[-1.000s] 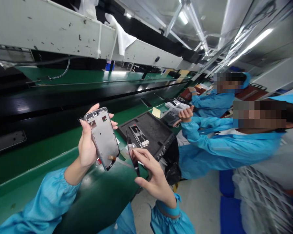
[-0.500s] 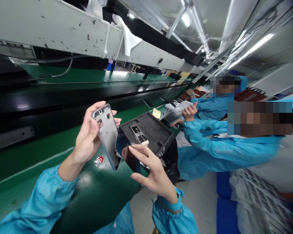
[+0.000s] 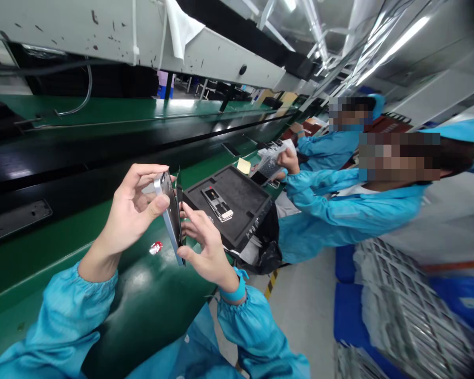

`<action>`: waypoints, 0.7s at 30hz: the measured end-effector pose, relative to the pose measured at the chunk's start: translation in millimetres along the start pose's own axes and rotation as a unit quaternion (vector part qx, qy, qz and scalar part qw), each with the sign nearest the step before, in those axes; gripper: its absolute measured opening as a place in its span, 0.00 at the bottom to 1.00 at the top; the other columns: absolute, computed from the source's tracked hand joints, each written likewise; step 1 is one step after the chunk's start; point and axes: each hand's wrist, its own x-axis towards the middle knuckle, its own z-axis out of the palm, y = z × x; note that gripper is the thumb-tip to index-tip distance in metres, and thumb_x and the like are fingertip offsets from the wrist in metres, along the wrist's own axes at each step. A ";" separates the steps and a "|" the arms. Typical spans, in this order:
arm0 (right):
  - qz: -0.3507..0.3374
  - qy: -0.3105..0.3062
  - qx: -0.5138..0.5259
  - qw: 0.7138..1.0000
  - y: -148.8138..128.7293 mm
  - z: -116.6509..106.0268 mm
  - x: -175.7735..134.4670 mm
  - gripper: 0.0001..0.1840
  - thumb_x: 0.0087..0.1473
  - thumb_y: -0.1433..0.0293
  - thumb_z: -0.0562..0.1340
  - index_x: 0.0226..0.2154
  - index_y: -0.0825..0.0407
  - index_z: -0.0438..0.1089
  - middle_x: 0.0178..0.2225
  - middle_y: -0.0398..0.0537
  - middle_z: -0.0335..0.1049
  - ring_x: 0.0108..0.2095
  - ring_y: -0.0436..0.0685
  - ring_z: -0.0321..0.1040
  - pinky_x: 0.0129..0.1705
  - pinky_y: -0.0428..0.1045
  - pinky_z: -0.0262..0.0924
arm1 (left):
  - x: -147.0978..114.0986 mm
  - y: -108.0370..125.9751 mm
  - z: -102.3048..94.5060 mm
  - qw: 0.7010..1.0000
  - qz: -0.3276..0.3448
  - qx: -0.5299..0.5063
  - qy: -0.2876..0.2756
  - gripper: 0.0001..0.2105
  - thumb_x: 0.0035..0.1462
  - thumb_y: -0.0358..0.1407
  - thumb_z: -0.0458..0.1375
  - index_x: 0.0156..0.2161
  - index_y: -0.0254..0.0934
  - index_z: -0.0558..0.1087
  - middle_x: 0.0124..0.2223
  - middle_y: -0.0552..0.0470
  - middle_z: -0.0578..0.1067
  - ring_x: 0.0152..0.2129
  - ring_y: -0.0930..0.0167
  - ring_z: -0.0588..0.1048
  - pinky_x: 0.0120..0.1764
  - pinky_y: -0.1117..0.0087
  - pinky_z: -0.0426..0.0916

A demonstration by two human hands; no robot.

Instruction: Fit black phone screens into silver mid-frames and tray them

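Green workbench [image 3: 142,300], dark band [image 3: 59,179] running lengthwise — scuffed pale beam [image 3: 217,66] above. Tube light [image 3: 395,50] lit on ceiling — grey floor [image 3: 300,295], yellow-black stripe [image 3: 272,284].

No legible text; white marks [image 3: 253,227] on black tray [image 3: 243,192] unreadable.

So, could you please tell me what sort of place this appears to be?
It looks like an electronics assembly workshop, probably for phones: the left hand holds a phone-like frame, a black tray holds flat parts, and people in blue smocks line a green bench.
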 end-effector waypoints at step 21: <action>-0.111 0.033 -0.183 0.976 51.3 10.0 8.0 0.45 0.59 0.43 0.70 0.70 0.48 0.66 0.66 0.62 0.55 0.62 0.67 0.64 0.61 0.60 0.70 | -10.0 -13.7 32.9 0.980 -0.169 -0.044 0.100 0.31 0.66 0.63 0.56 0.62 0.45 0.74 0.55 0.44 0.82 0.51 0.57 0.82 0.49 0.59 0.82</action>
